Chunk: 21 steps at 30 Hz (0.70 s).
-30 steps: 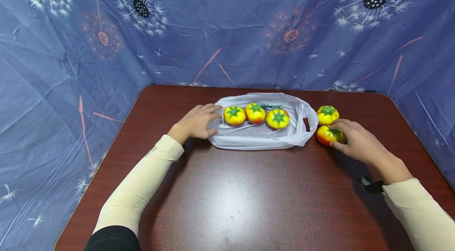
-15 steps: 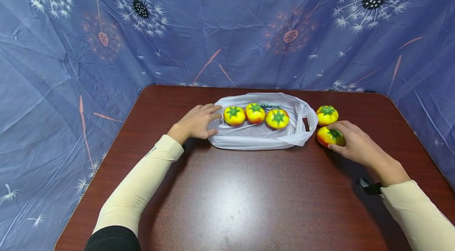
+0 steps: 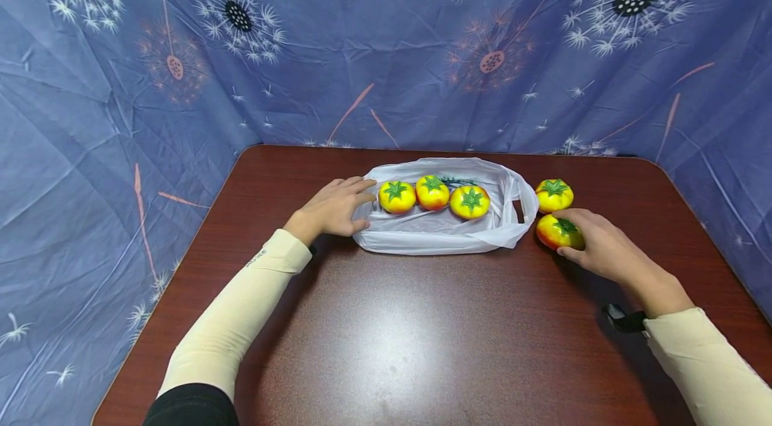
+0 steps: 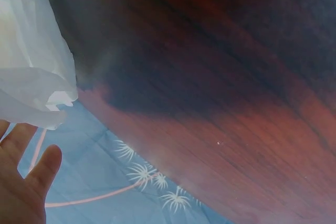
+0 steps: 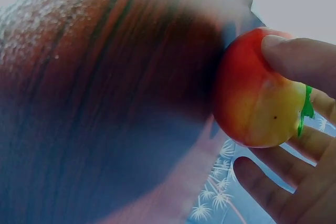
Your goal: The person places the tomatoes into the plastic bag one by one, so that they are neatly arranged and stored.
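Tomatoes (image 3: 470,202): 5, 3 in 1 bag (image 3: 422,242) | right hand (image 3: 615,248) grips 1 | left hand (image 3: 332,209) outspread

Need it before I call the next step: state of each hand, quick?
Left hand: grip open, at the left end of the bag.
Right hand: grip closed, holding the nearer loose tomato.

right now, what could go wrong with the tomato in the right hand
The held tomato looks glossy and round, so it could slip from the right hand. The rear tomato sits close behind it and might get nudged and roll. The handle of the bag lies nearby and could catch the held tomato if it moves that way.
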Motion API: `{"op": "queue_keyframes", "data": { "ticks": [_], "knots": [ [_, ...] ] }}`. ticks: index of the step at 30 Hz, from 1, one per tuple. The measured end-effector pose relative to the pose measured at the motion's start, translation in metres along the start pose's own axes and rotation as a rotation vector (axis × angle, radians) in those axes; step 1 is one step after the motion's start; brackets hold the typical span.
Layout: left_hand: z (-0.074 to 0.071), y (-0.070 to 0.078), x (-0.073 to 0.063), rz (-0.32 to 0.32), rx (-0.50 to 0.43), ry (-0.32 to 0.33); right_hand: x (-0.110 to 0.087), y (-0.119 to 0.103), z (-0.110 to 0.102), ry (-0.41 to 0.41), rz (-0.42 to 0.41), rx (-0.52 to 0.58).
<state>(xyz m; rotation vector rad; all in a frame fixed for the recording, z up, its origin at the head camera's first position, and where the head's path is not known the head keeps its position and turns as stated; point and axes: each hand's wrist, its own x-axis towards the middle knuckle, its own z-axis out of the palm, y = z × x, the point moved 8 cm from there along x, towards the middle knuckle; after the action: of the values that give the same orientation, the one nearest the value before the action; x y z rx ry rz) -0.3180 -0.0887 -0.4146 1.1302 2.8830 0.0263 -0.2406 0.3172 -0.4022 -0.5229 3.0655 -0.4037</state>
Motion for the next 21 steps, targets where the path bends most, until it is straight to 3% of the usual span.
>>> {"op": "queue_keyframes", "data": {
  "ticks": [21],
  "knots": [
    [-0.0016,0.0015,-0.0001,0.004,-0.012,0.007,-0.0033,0.0008,-0.0005,0.028,0.001,-0.010]
  ]
}}
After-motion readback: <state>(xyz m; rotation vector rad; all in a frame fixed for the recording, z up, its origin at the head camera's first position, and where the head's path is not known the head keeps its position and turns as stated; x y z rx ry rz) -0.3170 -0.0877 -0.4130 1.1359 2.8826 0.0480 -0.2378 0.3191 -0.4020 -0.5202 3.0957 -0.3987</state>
